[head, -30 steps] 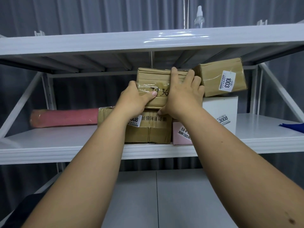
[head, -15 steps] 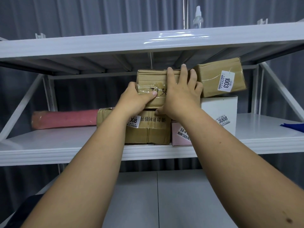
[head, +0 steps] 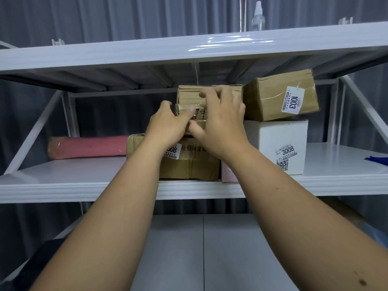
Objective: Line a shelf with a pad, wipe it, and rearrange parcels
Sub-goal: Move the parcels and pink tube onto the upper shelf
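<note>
A small taped brown parcel [head: 189,94] lies on top of a larger brown parcel [head: 189,166] on the white middle shelf [head: 63,181]. My left hand [head: 168,126] grips the small parcel's left end, thumb across its taped front. My right hand [head: 222,118] holds its front right part, fingers curled at the top edge and thumb under it. To the right, a brown parcel labelled 1003 [head: 275,95] sits tilted on a white box labelled 3008 [head: 279,139]. A rolled pink pad [head: 88,147] lies at the left back of the shelf.
A pink box [head: 227,175] stands between the large brown parcel and the white box. A blue cloth [head: 378,159] lies at the shelf's far right. A spray bottle [head: 259,17] stands on the upper shelf [head: 126,53]. A lower grey shelf [head: 210,248] lies below.
My right hand's fingers have come off the parcel's top right and curled onto its front upper edge, nearer my left hand. The parcels have stayed in place.
</note>
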